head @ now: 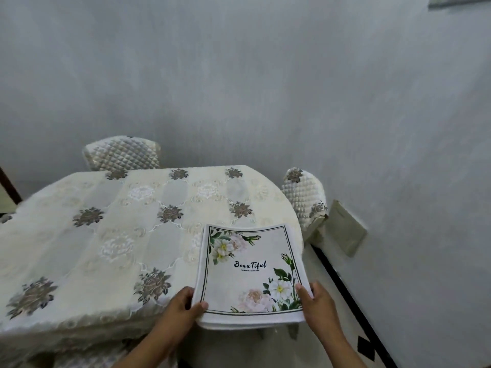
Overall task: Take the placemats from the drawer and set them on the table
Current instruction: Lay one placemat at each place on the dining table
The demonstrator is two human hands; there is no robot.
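Observation:
A stack of white placemats (252, 272) printed with flowers and the word "Beautiful" is held over the near right corner of the table (106, 235). My left hand (180, 309) grips the stack's near left corner, thumb on top. On the near right edge my right hand (318, 301) holds it the same way. The table wears a cream lace cloth with grey flower motifs. No drawer is in view.
A quilted chair back (122, 152) stands behind the table's far side. Another chair (305, 195) sits at the right end, close to the grey wall (398, 155). A tiled floor with a black line (345, 288) runs along the wall.

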